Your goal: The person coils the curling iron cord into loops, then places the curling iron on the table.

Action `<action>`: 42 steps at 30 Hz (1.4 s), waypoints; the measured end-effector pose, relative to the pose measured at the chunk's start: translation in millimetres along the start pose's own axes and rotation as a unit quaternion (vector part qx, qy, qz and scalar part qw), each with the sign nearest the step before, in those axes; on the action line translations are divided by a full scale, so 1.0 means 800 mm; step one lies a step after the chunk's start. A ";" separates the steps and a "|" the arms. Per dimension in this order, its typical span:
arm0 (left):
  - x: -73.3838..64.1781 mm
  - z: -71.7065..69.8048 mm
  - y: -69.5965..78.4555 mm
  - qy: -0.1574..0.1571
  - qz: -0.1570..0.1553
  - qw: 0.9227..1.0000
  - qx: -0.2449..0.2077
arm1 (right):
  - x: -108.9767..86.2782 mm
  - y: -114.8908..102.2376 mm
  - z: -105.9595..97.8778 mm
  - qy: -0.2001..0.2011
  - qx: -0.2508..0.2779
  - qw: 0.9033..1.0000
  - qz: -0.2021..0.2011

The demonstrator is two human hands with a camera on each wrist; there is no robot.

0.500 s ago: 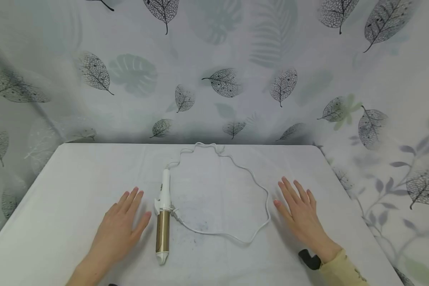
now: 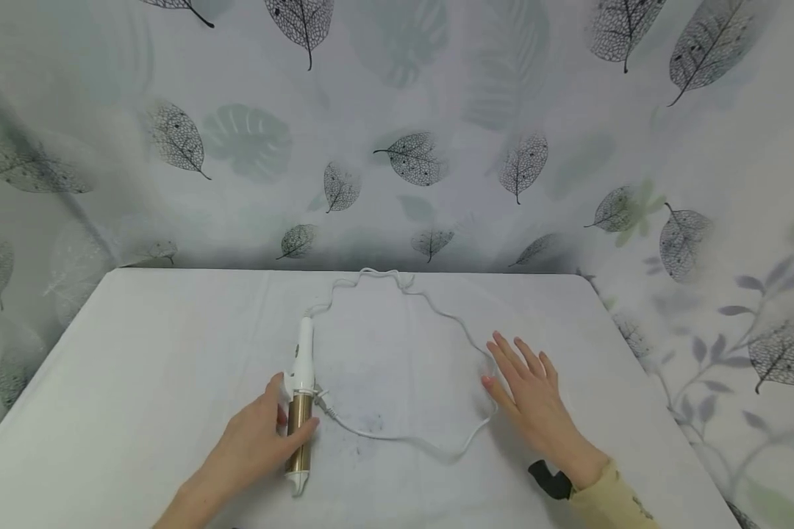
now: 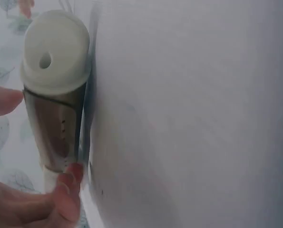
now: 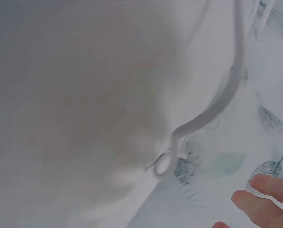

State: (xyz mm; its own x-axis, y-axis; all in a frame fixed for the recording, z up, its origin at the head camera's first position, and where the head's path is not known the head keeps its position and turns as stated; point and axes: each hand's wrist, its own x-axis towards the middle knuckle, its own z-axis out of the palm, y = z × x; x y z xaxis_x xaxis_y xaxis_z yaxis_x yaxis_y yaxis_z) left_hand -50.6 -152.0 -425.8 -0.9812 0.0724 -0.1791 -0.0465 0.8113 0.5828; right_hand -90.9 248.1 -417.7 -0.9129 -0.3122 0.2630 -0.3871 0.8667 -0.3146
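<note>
Moved since the earlier frame: left hand, from beside the curling iron onto it, and right hand, nearer it; head view records the iron lying on the white tabletop, the right fingers straight, slightly apart, holding nothing. Left-wrist view: left fingers curled about the iron's gold barrel, firmness not discernible; even thumb-and-finger pressure would likely steady it. Right-wrist view: white cord, right of the iron; leaf-print backdrop, beyond it.
</note>
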 end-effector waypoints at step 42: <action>-0.021 -0.051 -0.028 0.000 -0.043 0.989 -0.141 | 0.023 -0.046 0.005 -0.016 0.096 0.992 -0.079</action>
State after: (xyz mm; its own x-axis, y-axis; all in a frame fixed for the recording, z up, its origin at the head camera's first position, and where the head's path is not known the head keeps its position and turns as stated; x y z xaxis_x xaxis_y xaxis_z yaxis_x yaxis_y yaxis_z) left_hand -40.9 -194.9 -403.5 -0.9713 0.0096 -0.2377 -0.1807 0.6198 0.7637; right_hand -93.8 209.0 -405.1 -0.8414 -0.4529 0.2948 -0.5403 0.7167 -0.4409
